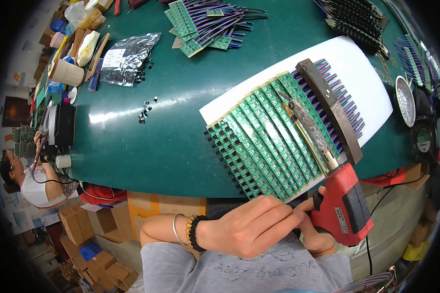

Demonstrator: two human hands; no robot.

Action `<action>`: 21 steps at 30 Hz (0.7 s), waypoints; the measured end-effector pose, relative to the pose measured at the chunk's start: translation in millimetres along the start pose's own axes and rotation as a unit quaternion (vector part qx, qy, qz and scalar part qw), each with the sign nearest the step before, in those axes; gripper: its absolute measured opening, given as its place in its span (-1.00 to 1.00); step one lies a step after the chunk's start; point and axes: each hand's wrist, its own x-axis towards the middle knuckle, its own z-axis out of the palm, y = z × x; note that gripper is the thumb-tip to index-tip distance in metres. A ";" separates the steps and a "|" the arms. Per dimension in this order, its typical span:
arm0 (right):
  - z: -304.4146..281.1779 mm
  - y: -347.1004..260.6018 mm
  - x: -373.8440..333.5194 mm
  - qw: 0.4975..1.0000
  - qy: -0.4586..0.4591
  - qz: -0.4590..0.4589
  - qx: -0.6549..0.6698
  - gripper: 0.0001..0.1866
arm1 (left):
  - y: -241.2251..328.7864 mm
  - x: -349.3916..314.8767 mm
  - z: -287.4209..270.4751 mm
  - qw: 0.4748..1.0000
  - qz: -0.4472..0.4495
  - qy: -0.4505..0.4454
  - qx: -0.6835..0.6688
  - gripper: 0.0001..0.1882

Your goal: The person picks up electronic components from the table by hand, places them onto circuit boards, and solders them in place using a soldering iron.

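My right hand (pixel 319 230) grips the red handle of a soldering gun (pixel 344 202), whose long metal tip (pixel 305 128) lies across a row of green circuit boards (pixel 264 141). The boards sit side by side on a white sheet (pixel 362 68), with black parts along their near ends and coloured wires (pixel 344 100) at the far ends. A dark metal bar (pixel 330 107) lies across the wire ends. My left hand (pixel 252 224) reaches over to the right one, its fingers touching the gun's grip just below the table edge. It wears bracelets at the wrist.
The green table (pixel 146 141) holds a silver bag of black parts (pixel 127 58), loose black parts (pixel 145 111), more wired boards (pixel 205 24), a paper cup (pixel 66 72) and a round metal dish (pixel 405 100). Another person (pixel 29 183) works at far left. Cardboard boxes (pixel 90 234) stand below.
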 end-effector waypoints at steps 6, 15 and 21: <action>1.5 10.8 -5.5 0.997 0.047 0.021 0.051 -0.25 | -1.5 -4.1 -5.2 0.998 0.033 -0.042 0.041 -0.56; -8.8 11.3 -16.6 0.998 0.000 -0.014 -0.064 -0.24 | -39.0 -6.5 -20.8 0.970 -0.183 0.065 0.145 -0.77; -35.6 52.7 -30.6 0.965 -0.129 -0.117 0.194 0.14 | -57.7 -7.9 -24.0 0.959 -0.220 0.070 0.166 -0.78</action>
